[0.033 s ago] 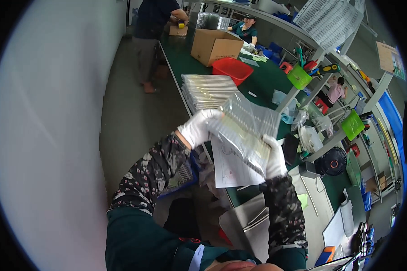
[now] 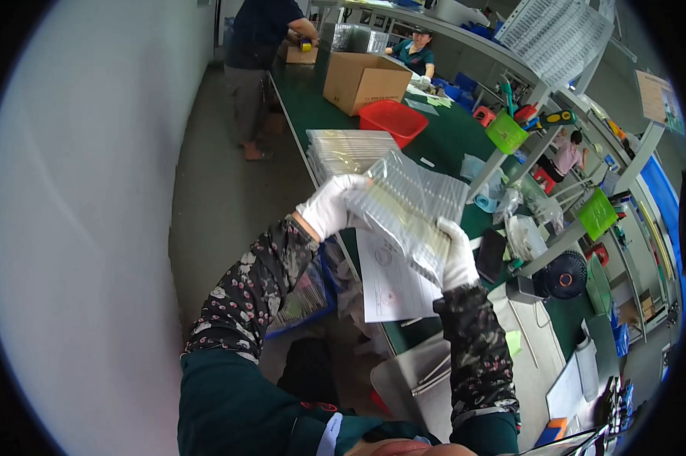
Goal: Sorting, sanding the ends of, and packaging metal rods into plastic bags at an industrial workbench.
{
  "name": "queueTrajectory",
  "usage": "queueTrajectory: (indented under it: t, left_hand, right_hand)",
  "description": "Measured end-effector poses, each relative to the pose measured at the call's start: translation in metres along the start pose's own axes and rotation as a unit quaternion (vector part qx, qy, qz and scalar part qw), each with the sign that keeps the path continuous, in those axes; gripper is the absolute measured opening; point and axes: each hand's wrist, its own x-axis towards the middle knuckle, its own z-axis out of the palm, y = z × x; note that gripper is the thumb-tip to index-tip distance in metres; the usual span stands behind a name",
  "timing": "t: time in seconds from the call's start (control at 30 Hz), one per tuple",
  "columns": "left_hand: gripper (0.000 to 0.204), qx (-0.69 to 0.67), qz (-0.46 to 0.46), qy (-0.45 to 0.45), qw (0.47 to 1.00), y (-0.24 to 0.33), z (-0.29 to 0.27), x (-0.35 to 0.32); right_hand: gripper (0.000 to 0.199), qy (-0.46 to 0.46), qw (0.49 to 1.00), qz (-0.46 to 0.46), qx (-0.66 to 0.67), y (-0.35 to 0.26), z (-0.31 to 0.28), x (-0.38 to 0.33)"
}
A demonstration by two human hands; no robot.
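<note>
right hand (image 2: 458, 260), white-gloved, bends round lower right edge of clear plastic pack (image 2: 410, 209), fingers partly hidden. left hand (image 2: 329, 210), gloved too, nearly closed on pack's left edge. pack lies between both hands, raised and tilted above printed sheet (image 2: 389, 287); longer side seems to slant from left hand down toward right hand. stack of similar packs (image 2: 343, 152) on green worktop (image 2: 453, 146), just beyond left hand, farther from right. red tray (image 2: 395, 120) behind stack; cardboard box (image 2: 350, 85) farther still.

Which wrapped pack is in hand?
The pack held between the left hand and right hand; the stacked ones lie on the green table.
</note>
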Motion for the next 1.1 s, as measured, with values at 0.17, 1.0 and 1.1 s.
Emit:
queueTrajectory:
  t: [0.17, 1.0, 1.1]
  left_hand:
    - [0.083, -0.086, 0.102, -0.021, 0.991, 0.061, -0.041, 0.034]
    - [0.073, 0.441, 0.165, 0.558, 0.684, 0.054, -0.113, 0.132]
    - [0.070, 0.489, 0.124, 0.609, 0.612, 0.054, -0.105, 0.108]
  right_hand:
    - [0.037, 0.014, 0.999, -0.034, 0.028, 0.018, 0.017, 0.136]
    - [0.040, 0.056, 0.840, -0.078, -0.534, -0.075, 0.032, -0.066]
    - [0.034, 0.232, 0.835, -0.018, -0.499, -0.064, 0.007, -0.199]
